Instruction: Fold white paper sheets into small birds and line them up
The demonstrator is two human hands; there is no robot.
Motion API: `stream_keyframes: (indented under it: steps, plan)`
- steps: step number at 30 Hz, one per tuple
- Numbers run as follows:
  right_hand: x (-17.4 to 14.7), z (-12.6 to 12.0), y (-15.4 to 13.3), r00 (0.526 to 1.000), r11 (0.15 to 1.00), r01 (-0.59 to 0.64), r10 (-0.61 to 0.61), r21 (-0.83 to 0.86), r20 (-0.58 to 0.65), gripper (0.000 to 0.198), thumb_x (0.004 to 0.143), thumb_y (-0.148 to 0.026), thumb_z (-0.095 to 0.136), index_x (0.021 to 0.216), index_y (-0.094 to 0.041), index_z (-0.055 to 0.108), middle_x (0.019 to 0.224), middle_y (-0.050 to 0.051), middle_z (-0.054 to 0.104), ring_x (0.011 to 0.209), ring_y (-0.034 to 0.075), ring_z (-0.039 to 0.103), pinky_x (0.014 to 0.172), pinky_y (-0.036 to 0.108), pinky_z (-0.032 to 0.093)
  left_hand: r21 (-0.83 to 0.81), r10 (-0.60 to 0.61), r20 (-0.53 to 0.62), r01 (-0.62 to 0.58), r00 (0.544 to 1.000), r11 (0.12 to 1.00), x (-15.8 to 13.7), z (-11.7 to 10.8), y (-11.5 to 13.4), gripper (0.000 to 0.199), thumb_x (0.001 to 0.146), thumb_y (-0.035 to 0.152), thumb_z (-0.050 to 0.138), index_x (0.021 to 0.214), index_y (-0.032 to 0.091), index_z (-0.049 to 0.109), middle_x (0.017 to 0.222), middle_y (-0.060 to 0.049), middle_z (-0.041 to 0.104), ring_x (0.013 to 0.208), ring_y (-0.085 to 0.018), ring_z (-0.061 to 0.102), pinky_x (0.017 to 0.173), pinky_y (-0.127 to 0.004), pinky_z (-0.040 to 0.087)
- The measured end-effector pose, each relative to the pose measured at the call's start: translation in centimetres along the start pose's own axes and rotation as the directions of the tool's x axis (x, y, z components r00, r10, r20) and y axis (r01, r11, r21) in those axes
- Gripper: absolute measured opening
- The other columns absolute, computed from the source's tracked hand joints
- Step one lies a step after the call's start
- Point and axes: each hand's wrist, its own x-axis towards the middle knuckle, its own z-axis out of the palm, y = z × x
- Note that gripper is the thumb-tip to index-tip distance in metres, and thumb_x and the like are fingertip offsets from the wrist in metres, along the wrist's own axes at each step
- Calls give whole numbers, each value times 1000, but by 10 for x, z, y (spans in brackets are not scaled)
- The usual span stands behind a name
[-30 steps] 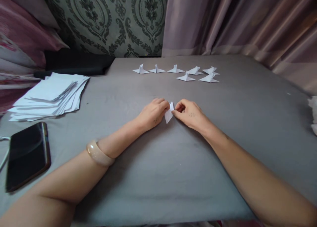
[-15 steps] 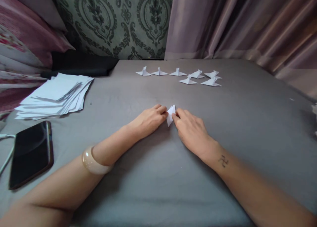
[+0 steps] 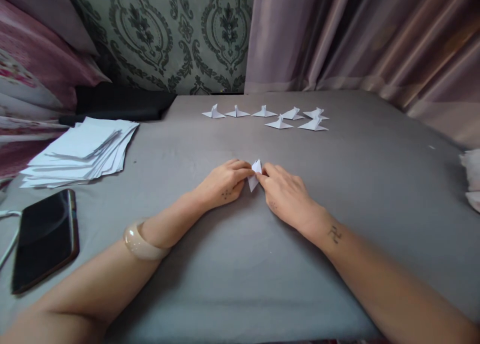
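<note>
A small piece of folded white paper (image 3: 254, 182) is held between my hands above the grey cloth, narrow and pointed at both ends. My left hand (image 3: 227, 180) pinches its left edge, with the fingers curled. From the other side, my right hand (image 3: 285, 191) grips the paper's right edge between thumb and fingers. The fingertips cover part of both sides of the paper. Farther back stand several finished folded paper birds (image 3: 263, 112) with spread wings, most in one row and two a little nearer.
At the left lies a stack of white paper sheets (image 3: 80, 149), with a black folded cloth (image 3: 123, 103) behind it. A phone (image 3: 45, 241) with a white cable (image 3: 9, 239) is near the left forearm. A whitish object (image 3: 471, 176) shows at the right edge.
The left hand has turned slightly, and its thumb now sits closer to the right thumb on the paper. The whole view has shifted a little.
</note>
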Motion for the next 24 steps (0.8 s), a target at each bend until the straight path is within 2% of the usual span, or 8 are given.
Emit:
stream_keyframes:
  steps: [3, 6, 10, 14, 18, 21, 24]
  plan:
    - [4, 2, 10, 999, 989, -47, 50, 138, -19, 36, 90, -8, 36, 105, -19, 67, 111, 10, 62, 98, 22, 57, 67, 29, 40, 44, 6, 39, -8, 999, 999, 1, 1, 7, 35, 91, 13, 38, 114, 15, 65, 105, -12, 64, 98, -21, 59, 85, -34, 50]
    - [11, 3, 27, 991, 921, -127, 135, 368, 5, 36, 86, -10, 41, 102, -22, 71, 107, 6, 68, 94, 19, 62, 77, 28, 42, 70, -6, 47, 3, 999, 998, 3, 1, 9, 34, 95, 21, 37, 111, 14, 66, 100, -12, 64, 95, -21, 58, 84, -34, 49]
    - [16, 5, 41, 966, 867, -245, 258, 434, 29, 31, 79, -12, 46, 91, -21, 73, 96, 7, 73, 93, 22, 64, 79, 29, 44, 113, -28, 52, 22, 998, 993, 4, 1, 11, 35, 97, 33, 38, 112, 15, 65, 96, -11, 62, 90, -21, 56, 81, -34, 48]
    - [18, 10, 39, 967, 819, -235, 253, 524, 37, 30, 76, -15, 47, 90, -21, 74, 94, 6, 74, 87, 20, 65, 75, 28, 45, 156, -33, 46, 26, 998, 987, 5, 4, 13, 40, 94, 46, 44, 114, 17, 64, 96, -11, 59, 85, -21, 54, 76, -34, 47]
    - [20, 14, 36, 965, 696, -240, 248, 677, 87, 29, 75, -18, 50, 90, -20, 74, 81, 3, 73, 70, 16, 62, 63, 24, 44, 154, -75, 38, 68, 997, 986, 6, 6, 14, 38, 93, 46, 47, 111, 18, 64, 98, -11, 60, 88, -22, 55, 77, -34, 47]
    - [21, 15, 34, 947, 577, -299, 279, 760, 161, 30, 74, -20, 51, 92, -19, 74, 72, 2, 70, 58, 13, 56, 55, 23, 41, 149, -101, 13, 98, 995, 984, 7, 6, 14, 36, 91, 47, 52, 108, 18, 65, 98, -10, 62, 88, -22, 56, 76, -33, 48]
    - [22, 17, 31, 937, 432, -319, 277, 843, 213, 30, 73, -20, 52, 95, -18, 73, 76, 3, 71, 60, 12, 57, 56, 22, 43, 141, -115, -24, 117, 993, 983, 7, 6, 13, 38, 86, 50, 59, 105, 17, 64, 100, -10, 64, 88, -22, 58, 74, -32, 48]
